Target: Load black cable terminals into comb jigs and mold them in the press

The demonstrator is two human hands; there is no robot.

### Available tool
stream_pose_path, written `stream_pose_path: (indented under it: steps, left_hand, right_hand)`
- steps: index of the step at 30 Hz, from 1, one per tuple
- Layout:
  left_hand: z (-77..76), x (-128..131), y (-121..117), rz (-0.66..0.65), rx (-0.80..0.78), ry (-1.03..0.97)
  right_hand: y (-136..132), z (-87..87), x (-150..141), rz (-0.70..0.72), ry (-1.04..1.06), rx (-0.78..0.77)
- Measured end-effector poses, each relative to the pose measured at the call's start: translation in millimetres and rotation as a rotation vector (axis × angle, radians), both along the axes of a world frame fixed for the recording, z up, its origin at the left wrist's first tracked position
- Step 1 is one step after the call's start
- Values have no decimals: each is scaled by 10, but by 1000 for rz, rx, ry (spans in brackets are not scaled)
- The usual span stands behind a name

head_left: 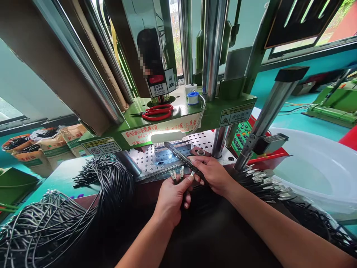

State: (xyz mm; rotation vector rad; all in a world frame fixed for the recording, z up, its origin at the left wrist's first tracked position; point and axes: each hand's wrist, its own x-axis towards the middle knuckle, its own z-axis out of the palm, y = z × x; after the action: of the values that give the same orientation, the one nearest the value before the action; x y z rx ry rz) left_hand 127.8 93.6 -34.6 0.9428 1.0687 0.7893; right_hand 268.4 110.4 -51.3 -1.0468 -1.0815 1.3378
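1. Lower centre: your left hand (174, 195) is curled in a grasp, with four plugs (182, 172) showing above its fingers. They spread apart, probably so each end can be got at singly; the cables behind them are mostly hidden.
2. Just to its right, your right hand (213, 173) grips one dark bar (178, 153) by its near end. The far end points up and left over the bed; holding it this way likely leaves your fingers clear of the press. Whether the rightmost plug touches the bar, you cannot tell.
3. Lower left: two black cable bundles (114, 178), presumably laid within your reach, their strands too tangled to count.
4. Right of centre: one heap of plugged cables (259, 182), most plug ends lying together, too many to count.
5. Centre: one perforated bed (202, 139) below one green plate (214, 117). One lamp (167, 137) glows between, likely to light your work.
6. On the plate: one pliers (157, 112) and one tape roll (192, 98), apparently parked handy.
7. Farther off: one basin (304, 167) at right, at least three sacks (51, 149) at left.
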Motion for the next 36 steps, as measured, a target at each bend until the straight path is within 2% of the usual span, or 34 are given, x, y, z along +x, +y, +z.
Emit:
stream_pose_path:
  steps: [6,18,29,32,36]
  left_hand:
    - [-23,-9,5,-16,36,-11]
    - [-14,-3,3,-4,9,39]
    - [-76,36,0,5,48,-37]
    - [-39,-22,-10,4,-10,-103]
    - [22,-212,4,68,-161,-222]
  right_hand:
    - [-11,-20,-4,40,-29,19]
    - [-21,-48,6,66,-113,49]
    - [-68,-56,-19,-18,-252,3]
    - [-50,-35,26,0,-163,-17]
    - [-44,-1,84,-8,-32,-92]
